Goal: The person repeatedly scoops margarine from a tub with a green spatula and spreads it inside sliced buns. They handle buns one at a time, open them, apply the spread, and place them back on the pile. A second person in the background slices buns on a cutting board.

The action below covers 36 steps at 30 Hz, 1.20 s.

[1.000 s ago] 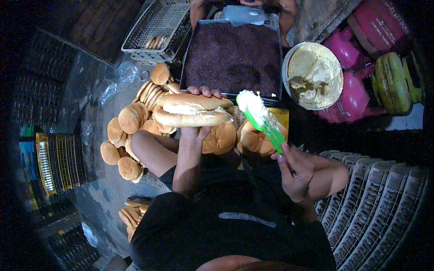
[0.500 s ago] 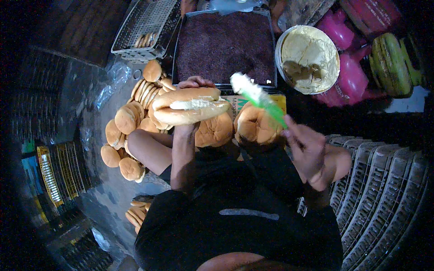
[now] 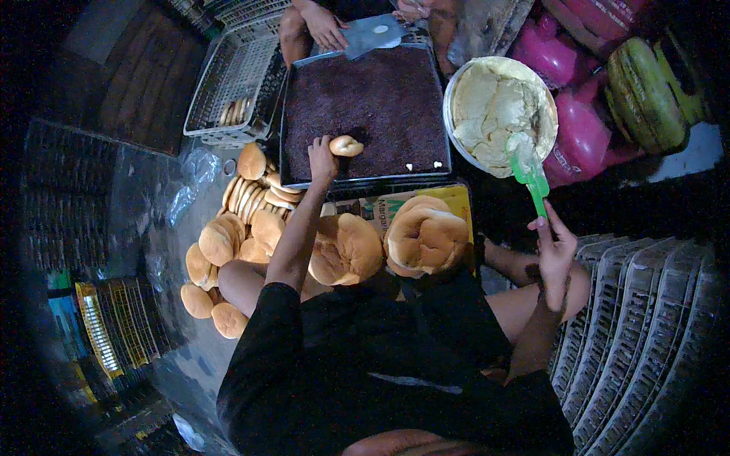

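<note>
Low over the chocolate sprinkles in a wide metal tray, my left hand is closed on a split bun. The bun is at the surface of the sprinkles near the tray's left front. On the right, my right hand grips a green spatula by its handle. Its cream-coated blade rests at the near rim of a white tub of pale cream. Two stacks of round buns, the left stack and the right stack, stand between me and the tray.
More buns lie piled at the left, beside clear plastic. A crate holds a few buns. Across the tray, another person's hand is by a flat grey scraper. Pink gas cylinders and stacked crates stand right.
My left hand has carried the bun forward from above the stacks to the sprinkles. My right hand has moved right, bringing the spatula to the cream tub. The other person's hand and scraper show more.
</note>
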Tool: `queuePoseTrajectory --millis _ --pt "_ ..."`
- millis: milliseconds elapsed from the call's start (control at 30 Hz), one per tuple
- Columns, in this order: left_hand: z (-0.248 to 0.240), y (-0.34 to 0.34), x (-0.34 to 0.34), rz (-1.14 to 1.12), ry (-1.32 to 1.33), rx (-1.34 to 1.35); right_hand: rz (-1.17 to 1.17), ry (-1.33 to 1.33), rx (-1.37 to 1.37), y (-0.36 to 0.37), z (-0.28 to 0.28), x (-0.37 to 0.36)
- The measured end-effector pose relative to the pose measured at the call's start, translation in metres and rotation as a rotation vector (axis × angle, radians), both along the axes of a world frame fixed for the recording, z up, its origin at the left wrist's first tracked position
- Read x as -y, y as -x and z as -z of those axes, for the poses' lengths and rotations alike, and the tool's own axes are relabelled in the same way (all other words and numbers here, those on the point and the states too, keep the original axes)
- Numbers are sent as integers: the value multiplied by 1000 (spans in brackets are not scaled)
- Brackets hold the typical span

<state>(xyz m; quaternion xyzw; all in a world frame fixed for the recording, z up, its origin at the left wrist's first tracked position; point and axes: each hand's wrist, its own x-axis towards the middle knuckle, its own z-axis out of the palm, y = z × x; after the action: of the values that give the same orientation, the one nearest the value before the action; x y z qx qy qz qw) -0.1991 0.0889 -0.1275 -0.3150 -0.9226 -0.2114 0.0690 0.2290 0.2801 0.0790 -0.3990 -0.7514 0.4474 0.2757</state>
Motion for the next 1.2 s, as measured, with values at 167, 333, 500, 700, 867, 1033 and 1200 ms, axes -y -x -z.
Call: queuePoseTrajectory --millis 167,333,500,700,867,1033,1200 --pt "5 -19 -54 -11 558 -240 -8 -34 25 1 6 -2" --pt "13 -40 -97 102 1289 -746 -45 -19 96 0 4 0" --pt "-2 -47 -103 207 1179 -613 -12 8 58 -10 3 0" --pt "-9 -12 -52 182 342 -12 17 34 27 -16 3 -1" --pt "8 14 -28 342 -351 668 -28 28 83 -13 2 -1" --pt "-58 66 -64 143 -195 266 -2 53 129 -9 5 1" --pt "-133 -21 -30 369 -280 236 61 96 101 -2 25 -5"
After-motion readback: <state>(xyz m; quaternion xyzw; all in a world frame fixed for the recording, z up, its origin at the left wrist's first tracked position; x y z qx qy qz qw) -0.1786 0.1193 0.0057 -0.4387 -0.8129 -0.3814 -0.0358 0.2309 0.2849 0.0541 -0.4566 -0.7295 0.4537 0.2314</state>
